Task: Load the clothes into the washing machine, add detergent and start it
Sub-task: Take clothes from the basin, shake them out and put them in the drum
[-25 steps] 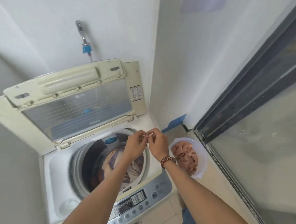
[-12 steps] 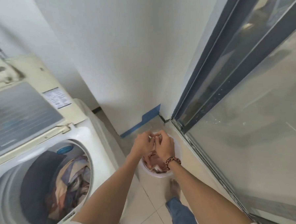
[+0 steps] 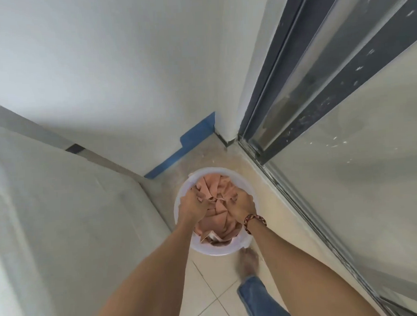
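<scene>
Head view: both hands (image 3: pixel 216 203) grip pink clothes (image 3: pixel 216 188) in bucket (image 3: pixel 180 200) on tiled floor (image 3: pixel 217 292).

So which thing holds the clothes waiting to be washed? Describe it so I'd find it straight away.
Find the floor corner where the white wall meets the sliding glass door, by the blue tape strip. Just in front stands a round white bucket on the tiles. It is the only container there, heaped with pink cloth, with both hands, left and right, gripping into it.
</scene>
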